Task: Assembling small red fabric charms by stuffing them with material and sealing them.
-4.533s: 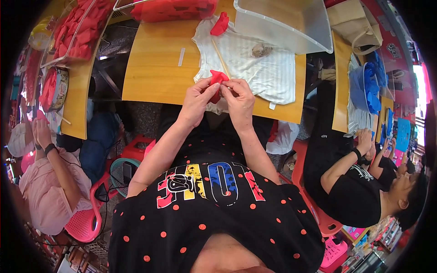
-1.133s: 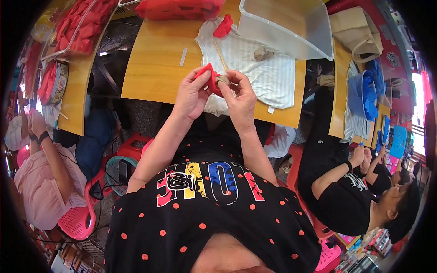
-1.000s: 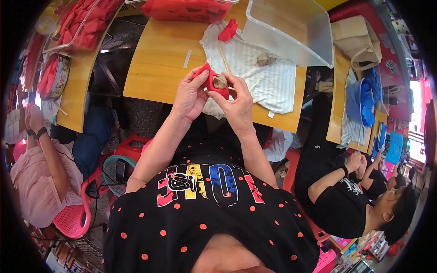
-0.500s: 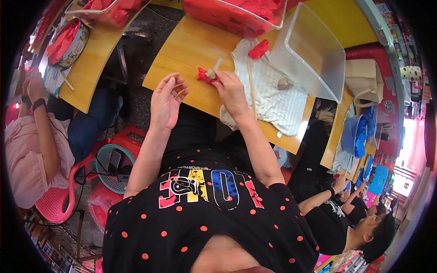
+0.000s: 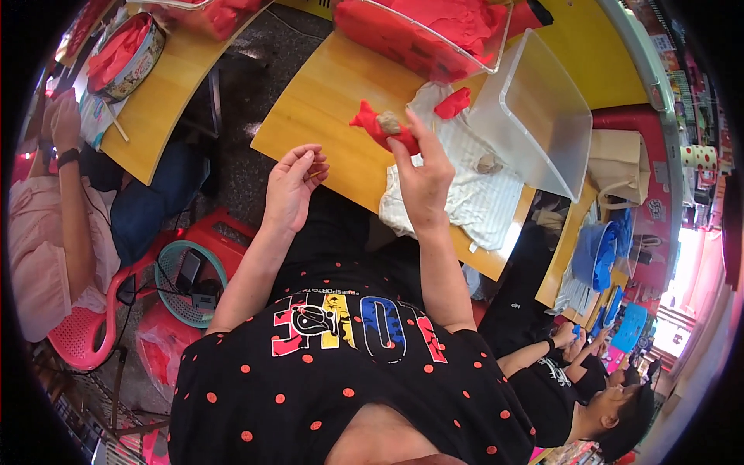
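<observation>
Raised over the table, my right hand (image 5: 425, 174) grips a small red cloth piece (image 5: 370, 124) between thumb and fingers. A greyish-brown lump (image 5: 388, 122) sits on the red piece. My left hand (image 5: 293, 190) is at the table's near edge, its fingers loosely curved and apart, with nothing visible in them. Beyond and to the right of my right hand, a white striped cloth (image 5: 480, 205) is spread out. Another brownish lump (image 5: 489, 163) and a second red piece (image 5: 452, 102) lie on it.
Past the yellow table (image 5: 310, 116) stands a clear bin full of red pieces (image 5: 434, 39). A clear plastic box (image 5: 542, 116) is tipped at the right. At left are a patterned tin (image 5: 136, 74), a seated person (image 5: 54, 240) and a teal basket (image 5: 174, 291). More people (image 5: 577, 399) sit right.
My right hand has lifted the red cloth piece with its lump off the table, moving rightward and turning. My left hand has lowered slightly. The view has shifted a little.
</observation>
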`<state>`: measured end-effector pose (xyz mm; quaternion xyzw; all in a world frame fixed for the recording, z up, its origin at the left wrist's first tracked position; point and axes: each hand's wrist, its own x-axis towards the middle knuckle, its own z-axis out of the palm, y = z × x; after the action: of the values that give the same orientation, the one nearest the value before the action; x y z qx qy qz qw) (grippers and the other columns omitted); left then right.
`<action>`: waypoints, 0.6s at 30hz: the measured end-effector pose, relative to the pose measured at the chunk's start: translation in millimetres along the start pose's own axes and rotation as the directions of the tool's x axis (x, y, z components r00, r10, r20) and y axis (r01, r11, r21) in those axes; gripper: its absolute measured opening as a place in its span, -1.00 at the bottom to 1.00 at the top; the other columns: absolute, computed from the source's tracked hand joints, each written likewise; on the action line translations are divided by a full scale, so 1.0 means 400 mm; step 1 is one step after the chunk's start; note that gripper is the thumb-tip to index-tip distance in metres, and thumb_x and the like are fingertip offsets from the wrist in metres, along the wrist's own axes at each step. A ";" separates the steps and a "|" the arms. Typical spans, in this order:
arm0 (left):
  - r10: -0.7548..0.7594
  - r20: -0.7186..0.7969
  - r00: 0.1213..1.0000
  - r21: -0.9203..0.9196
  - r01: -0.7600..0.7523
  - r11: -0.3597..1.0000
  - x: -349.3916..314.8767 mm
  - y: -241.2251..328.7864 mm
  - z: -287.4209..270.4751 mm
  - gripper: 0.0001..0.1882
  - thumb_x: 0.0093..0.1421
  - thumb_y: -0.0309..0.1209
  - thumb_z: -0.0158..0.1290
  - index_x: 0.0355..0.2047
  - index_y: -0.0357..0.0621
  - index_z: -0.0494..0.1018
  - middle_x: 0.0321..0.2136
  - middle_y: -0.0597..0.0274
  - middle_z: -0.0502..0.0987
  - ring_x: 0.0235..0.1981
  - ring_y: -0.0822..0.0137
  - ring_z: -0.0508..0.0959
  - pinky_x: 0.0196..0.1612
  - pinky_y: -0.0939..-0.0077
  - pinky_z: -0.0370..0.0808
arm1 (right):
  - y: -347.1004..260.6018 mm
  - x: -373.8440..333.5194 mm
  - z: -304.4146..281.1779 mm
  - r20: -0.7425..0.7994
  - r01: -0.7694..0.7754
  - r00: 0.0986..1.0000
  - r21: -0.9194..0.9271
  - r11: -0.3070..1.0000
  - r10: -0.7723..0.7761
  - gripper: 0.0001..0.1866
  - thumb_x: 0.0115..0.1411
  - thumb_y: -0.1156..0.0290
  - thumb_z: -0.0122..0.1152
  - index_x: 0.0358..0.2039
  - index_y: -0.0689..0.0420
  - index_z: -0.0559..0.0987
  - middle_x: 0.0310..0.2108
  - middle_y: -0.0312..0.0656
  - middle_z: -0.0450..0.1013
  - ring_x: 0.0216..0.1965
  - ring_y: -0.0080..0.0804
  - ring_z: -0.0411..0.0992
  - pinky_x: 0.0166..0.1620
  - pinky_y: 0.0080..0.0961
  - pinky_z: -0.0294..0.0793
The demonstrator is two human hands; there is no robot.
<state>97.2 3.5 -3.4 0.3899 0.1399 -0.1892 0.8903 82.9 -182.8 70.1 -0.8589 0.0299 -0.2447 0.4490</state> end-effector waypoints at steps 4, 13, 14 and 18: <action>-0.073 0.061 0.995 -0.014 0.074 0.997 -0.008 -0.030 0.015 -0.80 0.25 -0.44 -0.03 -0.14 -0.20 0.42 -0.32 0.25 0.49 -0.29 0.44 0.50 -0.17 0.55 0.45 | 0.097 -0.021 0.029 0.133 0.235 0.966 -0.082 0.969 -0.223 -0.62 0.05 0.63 0.18 -0.06 0.21 0.47 -0.34 -0.02 0.48 -0.31 -0.13 0.46 -0.20 -0.45 0.45; 0.175 0.111 0.978 0.323 -0.202 0.924 -0.002 -0.019 0.083 -0.66 0.24 -0.41 0.01 0.00 -0.27 0.35 -0.19 0.23 0.47 -0.17 0.47 0.47 -0.09 0.58 0.43 | 0.024 -0.054 -0.021 0.280 0.049 0.958 0.035 0.998 -0.057 -0.67 0.08 0.60 0.17 -0.09 0.14 0.53 -0.28 -0.09 0.50 -0.25 -0.28 0.49 -0.21 -0.47 0.46; 0.085 0.152 0.985 0.300 -0.128 0.945 0.003 -0.014 0.087 -0.67 0.23 -0.41 0.02 -0.02 -0.28 0.37 -0.20 0.24 0.49 -0.17 0.49 0.47 -0.09 0.58 0.43 | 0.026 -0.056 -0.025 0.280 0.047 0.958 0.037 0.998 -0.056 -0.67 0.08 0.60 0.17 -0.09 0.14 0.53 -0.28 -0.09 0.50 -0.25 -0.28 0.49 -0.21 -0.47 0.46; -0.020 0.227 0.974 0.271 -0.044 0.962 0.025 -0.025 0.076 -0.75 0.24 -0.40 0.01 -0.12 -0.28 0.45 -0.22 0.23 0.52 -0.19 0.49 0.50 -0.10 0.57 0.45 | 0.041 -0.071 -0.033 0.321 0.092 0.942 0.037 0.995 -0.099 -0.69 0.10 0.62 0.15 -0.11 0.12 0.55 -0.29 -0.10 0.48 -0.28 -0.29 0.47 -0.23 -0.48 0.47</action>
<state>104.9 -27.8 6.3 0.4861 0.0070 -0.2448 0.8389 54.7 -194.9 52.1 -0.8829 -0.0880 -0.1230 0.4445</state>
